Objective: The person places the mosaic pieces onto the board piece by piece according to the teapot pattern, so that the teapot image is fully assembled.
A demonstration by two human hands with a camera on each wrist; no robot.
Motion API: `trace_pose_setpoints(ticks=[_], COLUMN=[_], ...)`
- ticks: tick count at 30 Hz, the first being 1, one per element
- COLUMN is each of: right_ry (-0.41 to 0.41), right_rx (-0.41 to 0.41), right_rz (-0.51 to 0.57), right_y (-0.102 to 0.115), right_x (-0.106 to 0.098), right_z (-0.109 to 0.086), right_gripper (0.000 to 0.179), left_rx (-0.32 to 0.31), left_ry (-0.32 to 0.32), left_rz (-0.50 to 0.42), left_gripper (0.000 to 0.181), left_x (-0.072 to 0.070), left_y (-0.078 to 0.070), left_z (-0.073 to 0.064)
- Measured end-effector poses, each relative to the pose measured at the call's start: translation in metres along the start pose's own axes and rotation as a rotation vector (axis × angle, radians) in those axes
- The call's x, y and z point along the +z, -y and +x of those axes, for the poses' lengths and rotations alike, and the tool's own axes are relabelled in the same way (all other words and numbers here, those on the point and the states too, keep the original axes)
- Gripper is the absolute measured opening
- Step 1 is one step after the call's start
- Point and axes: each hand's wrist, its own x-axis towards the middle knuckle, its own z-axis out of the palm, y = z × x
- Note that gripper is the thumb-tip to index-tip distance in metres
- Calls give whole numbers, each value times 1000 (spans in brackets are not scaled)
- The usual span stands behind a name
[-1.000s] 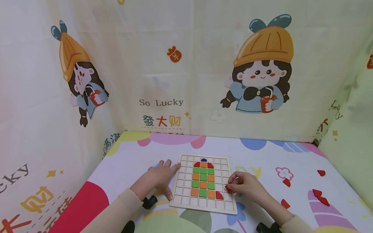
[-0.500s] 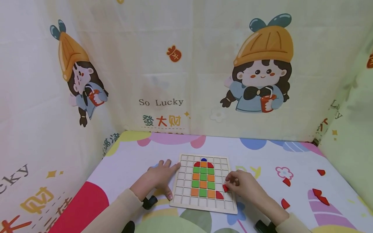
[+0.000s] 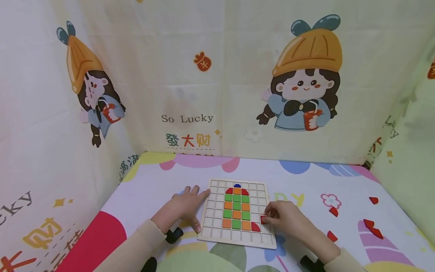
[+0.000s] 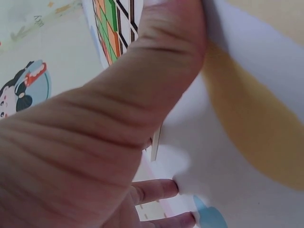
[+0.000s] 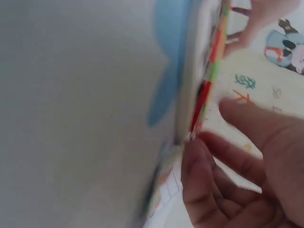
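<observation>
A wooden grid board [image 3: 214, 235] lies on the table, holding green, orange, red and blue tiles in a tower-like pattern. My right hand [image 3: 289, 217] is at the board's right side, fingers curled, thumb and fingertips pinching a small red tile [image 3: 263, 219] over a cell there. Fingers partly cover that tile, so its full outline is hidden. A red quarter-round tile [image 3: 255, 227] lies in a cell to its lower left. My left hand [image 3: 183, 207] rests at the board's left edge with its fingers spread. In the left wrist view the thumb [image 4: 161, 61] reaches toward the board.
Several loose red tiles lie on the right of the table, among them one tile [image 3: 333, 211] near the printed flower and one [image 3: 332, 236] nearer the front. Two more touch or overlap [image 3: 376, 232] farther right. A printed curtain [image 3: 238, 94] hangs behind the table.
My right hand's fingers have shifted around the red tile, which has moved slightly left onto the board and lies flatter. The left hand stays in place.
</observation>
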Motion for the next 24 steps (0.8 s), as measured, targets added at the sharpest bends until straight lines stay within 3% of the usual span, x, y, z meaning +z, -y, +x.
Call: trace_pose_setpoints(ticks=[5,12,16,20,24], right_ry=[23,10,29,64,73], right_rx=[-25,8,-69,-156,-205], right_rz=[38,29,-4,-28,-44], right_y=[1,3,1,-1,0], right_x=[-2,-4,-5,-5,-4], right_z=[-1,3,3,3,3], right_gripper=[20,23,20,31,26], left_rx=[-3,3,3,3,0], left_ry=[-2,4,1,1,1], left_rz=[-5,-11,-11,-8,-4], left_gripper=[132,132,132,132,132], left_x=[0,-1,-1,-1,0], left_y=[-1,-2,-2,-2,-2], left_z=[0,-1,-1,0,1])
